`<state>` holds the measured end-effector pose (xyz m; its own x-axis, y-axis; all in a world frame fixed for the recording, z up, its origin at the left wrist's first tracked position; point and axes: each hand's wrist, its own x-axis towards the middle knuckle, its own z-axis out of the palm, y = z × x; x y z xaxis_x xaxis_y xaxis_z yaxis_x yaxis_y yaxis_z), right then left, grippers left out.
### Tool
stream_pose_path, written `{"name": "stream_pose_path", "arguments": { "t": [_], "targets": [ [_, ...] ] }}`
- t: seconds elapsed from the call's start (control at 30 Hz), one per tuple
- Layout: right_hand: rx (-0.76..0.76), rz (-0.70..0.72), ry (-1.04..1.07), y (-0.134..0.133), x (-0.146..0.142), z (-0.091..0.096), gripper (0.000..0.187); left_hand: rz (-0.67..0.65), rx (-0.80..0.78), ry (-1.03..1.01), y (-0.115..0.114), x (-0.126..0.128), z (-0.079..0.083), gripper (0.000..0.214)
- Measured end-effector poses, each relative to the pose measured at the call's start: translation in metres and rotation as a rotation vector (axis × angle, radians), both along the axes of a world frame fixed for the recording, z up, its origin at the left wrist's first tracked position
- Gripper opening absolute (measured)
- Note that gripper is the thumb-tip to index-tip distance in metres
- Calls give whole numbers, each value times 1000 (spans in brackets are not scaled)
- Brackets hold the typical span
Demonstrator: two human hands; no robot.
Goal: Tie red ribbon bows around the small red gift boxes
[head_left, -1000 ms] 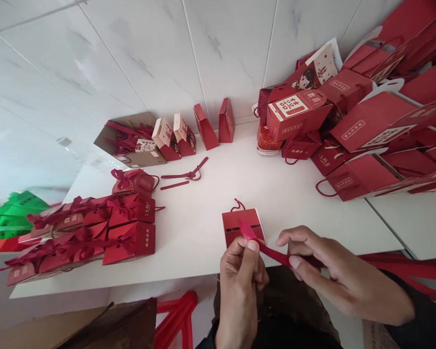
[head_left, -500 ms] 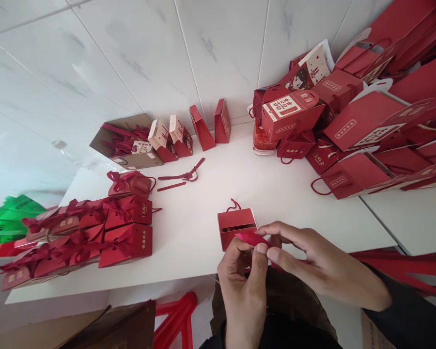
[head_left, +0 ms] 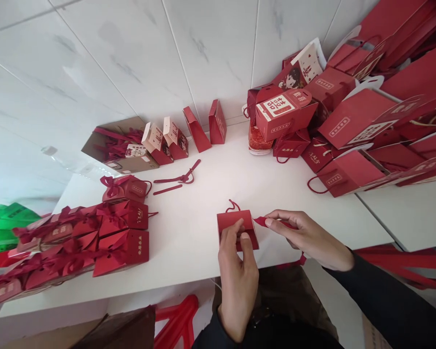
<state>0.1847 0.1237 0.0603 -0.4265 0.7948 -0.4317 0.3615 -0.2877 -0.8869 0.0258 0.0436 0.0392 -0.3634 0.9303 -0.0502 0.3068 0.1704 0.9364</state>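
In front of me a small red gift box lies on the white table, with a slot across its top and a cord loop at its far end. The fingers of my left hand are curled onto the top of this box, near its slot, and grip it there. Just right of the box, my right hand pinches a red ribbon between thumb and fingers. The ribbon's tip points at the box's right edge, and its tail hangs below the hand past the table edge.
Rows of red boxes with bows stand at the left. A cardboard box of ribbons is by the wall, beside several small upright boxes. Loose cord pieces lie mid-table. Many red boxes are piled at the right.
My left hand has let go of the ribbon and moved onto the box. My right hand has drawn the ribbon away to the right, beside the box. The view has shifted slightly.
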Motion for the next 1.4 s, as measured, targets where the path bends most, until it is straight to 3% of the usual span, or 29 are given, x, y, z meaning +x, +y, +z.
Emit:
{"name": "stream_pose_path", "arguments": {
  "t": [0.2,0.37,0.5,0.8,1.07,1.4],
  "targets": [
    [-117,21,38,-2,-4,-5,52,-15,64,161,2,4,3,33],
    [-216,0,131,-4,-7,-8,55,11,-22,41,2,0,3,31],
    [-287,-12,199,-7,-11,-7,55,-60,-60,-34,4,-8,4,30],
    [-306,-106,185,-13,-13,-16,51,-91,-46,-64,-1,-10,11,25],
    [-372,-90,260,-14,-10,-12,48,-100,-33,-55,2,-12,8,24],
    [-337,-139,182,-15,-10,-13,48,-95,-37,-92,1,-12,12,24]
  ]
}}
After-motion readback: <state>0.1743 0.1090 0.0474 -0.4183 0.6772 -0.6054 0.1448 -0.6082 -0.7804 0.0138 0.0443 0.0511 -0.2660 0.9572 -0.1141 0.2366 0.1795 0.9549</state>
